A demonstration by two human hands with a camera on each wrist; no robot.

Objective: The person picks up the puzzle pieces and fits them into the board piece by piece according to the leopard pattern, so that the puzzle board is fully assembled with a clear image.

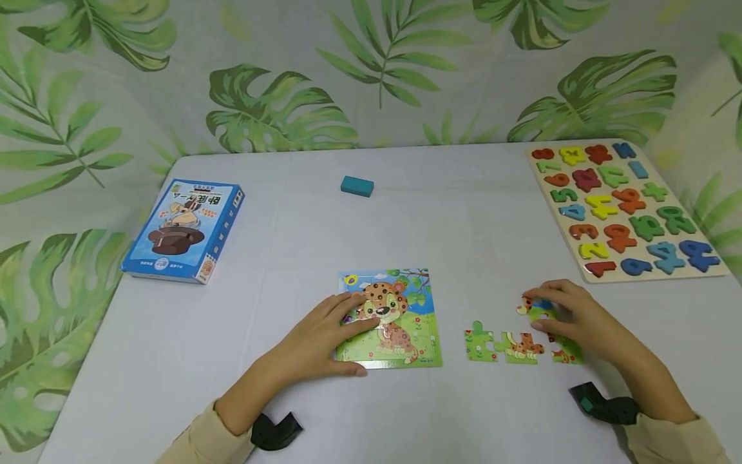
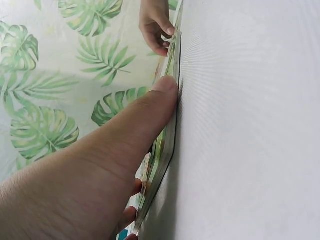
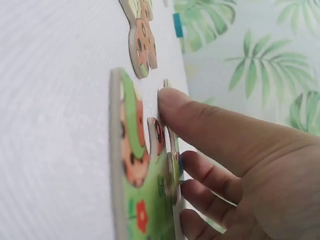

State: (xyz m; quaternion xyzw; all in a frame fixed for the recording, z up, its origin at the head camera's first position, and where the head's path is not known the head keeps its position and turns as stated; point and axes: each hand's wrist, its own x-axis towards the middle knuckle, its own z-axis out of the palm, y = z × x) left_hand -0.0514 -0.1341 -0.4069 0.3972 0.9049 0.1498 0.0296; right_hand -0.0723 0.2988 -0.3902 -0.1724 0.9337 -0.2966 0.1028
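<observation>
A square jigsaw puzzle board [image 1: 426, 328] with a spotted leopard cub picture lies flat on the white table. My left hand [image 1: 321, 335] rests over its left part, fingers stretched across the picture; the thumb touches the board's near edge in the left wrist view. To the right, my right hand [image 1: 580, 319] pinches a puzzle piece [image 1: 542, 312] between thumb and fingers, partly hidden by them. Just below it lie a green puzzle piece [image 1: 479, 348], a piece with leopard paws [image 1: 522, 351] and a corner piece [image 1: 569, 351] with a red flower.
A blue game box [image 1: 180, 225] lies at the far left. Near the back edge sits a small teal block [image 1: 357, 186]. At the far right is a wooden number board [image 1: 603, 274] with colourful digits. Black straps [image 1: 275, 430] are worn on both wrists.
</observation>
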